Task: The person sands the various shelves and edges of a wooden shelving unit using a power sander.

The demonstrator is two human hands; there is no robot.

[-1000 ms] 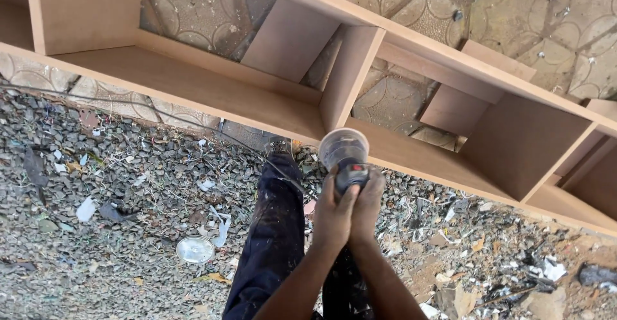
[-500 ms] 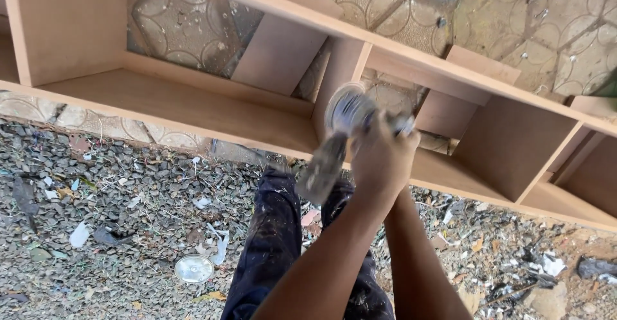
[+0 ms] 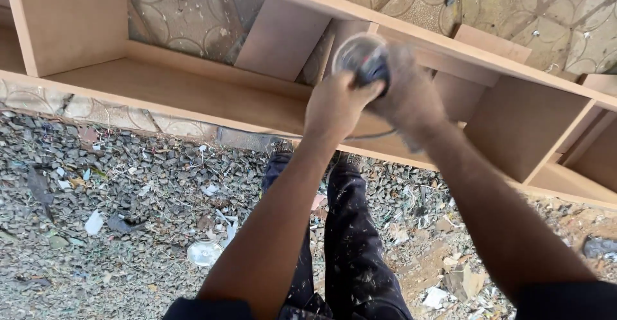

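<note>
Both hands hold a small power tool [image 3: 367, 63] with a round grey disc guard and a dark body, raised over the wooden shelf unit [image 3: 193, 95]. My left hand [image 3: 334, 105] grips it from the near side. My right hand [image 3: 408, 95] wraps the dark body from the right and is blurred. The tool sits in front of an upright divider [image 3: 340, 40] of the shelf unit. A thin cord [image 3: 373, 136] runs below the hands along the shelf board. My dark, paint-flecked trousers [image 3: 350, 243] show below.
The long light-brown shelf unit lies on its side across patterned paving [image 3: 193, 11], with several open compartments. Gravel ground [image 3: 116, 185] strewn with paper scraps lies on the near side. A round white lid [image 3: 204, 253] rests on the gravel left of my legs.
Both hands have lifted the tool from near my knees up and forward to the shelf unit's divider. The view has shifted closer to the shelf.
</note>
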